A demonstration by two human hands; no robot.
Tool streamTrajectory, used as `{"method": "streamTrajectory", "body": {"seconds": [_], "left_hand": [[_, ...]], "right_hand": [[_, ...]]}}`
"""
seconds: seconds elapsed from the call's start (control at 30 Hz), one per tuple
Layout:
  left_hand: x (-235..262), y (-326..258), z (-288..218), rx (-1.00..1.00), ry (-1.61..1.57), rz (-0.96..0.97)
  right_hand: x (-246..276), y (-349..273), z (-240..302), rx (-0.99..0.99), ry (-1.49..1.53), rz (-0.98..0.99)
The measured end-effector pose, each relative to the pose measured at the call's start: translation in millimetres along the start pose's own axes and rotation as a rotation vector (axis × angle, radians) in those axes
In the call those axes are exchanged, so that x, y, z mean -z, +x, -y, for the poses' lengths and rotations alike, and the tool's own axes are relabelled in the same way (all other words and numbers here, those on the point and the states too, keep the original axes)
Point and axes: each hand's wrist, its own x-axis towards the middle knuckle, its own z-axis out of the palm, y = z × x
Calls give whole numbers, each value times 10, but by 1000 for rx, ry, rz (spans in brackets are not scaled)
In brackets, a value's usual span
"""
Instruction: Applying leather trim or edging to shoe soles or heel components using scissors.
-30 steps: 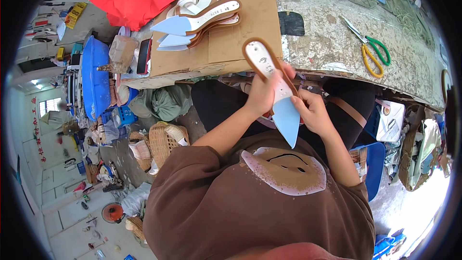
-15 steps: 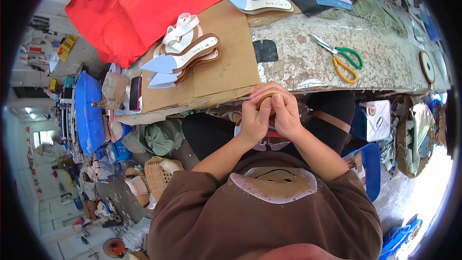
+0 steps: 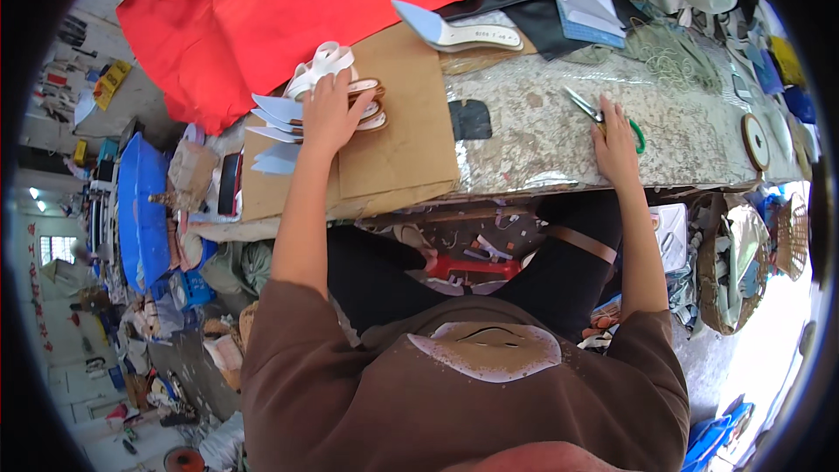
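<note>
In the head view, the left hand (image 3: 328,111) reaches forward with the arm nearly straight, palm down and fingers spread over a stack of pointed shoe insoles (image 3: 288,114) on a brown cardboard sheet (image 3: 398,135). The right hand (image 3: 614,135) lies flat on the speckled worktop (image 3: 524,135), fingers loosely spread over the green-handled scissors (image 3: 603,118); whether it grips them cannot be told. Half a second earlier both hands were pressed together near the body around one insole; now they are well apart. Beyond the left hand lies red fabric (image 3: 262,9). A single pale blue insole (image 3: 454,31) rests ahead, between the hands. Left of the left hand stands a blue container (image 3: 140,210).
</note>
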Motion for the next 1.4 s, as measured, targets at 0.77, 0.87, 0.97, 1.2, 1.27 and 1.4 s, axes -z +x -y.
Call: {"method": "streamTrajectory", "body": {"seconds": [0.77, 0.87, 0.97, 1.2, 1.27, 1.4], "left_hand": [[87, -709, -991, 420, -1523, 158], [330, -536, -1291, 460, -1788, 284], [296, -649, -1384, 296, -1887, 461], [372, -932, -1457, 191, -1957, 652], [396, -930, -1322, 176, -1973, 771], [409, -938, -1236, -64, -2198, 955]], "right_hand": [[6, 787, 1673, 63, 604, 477], [244, 187, 1728, -106, 942, 664], [456, -211, 1702, -90, 992, 599], [664, -631, 1625, -294, 1267, 839], [662, -683, 1546, -374, 1452, 942], [750, -764, 1479, -423, 1784, 1106]]}}
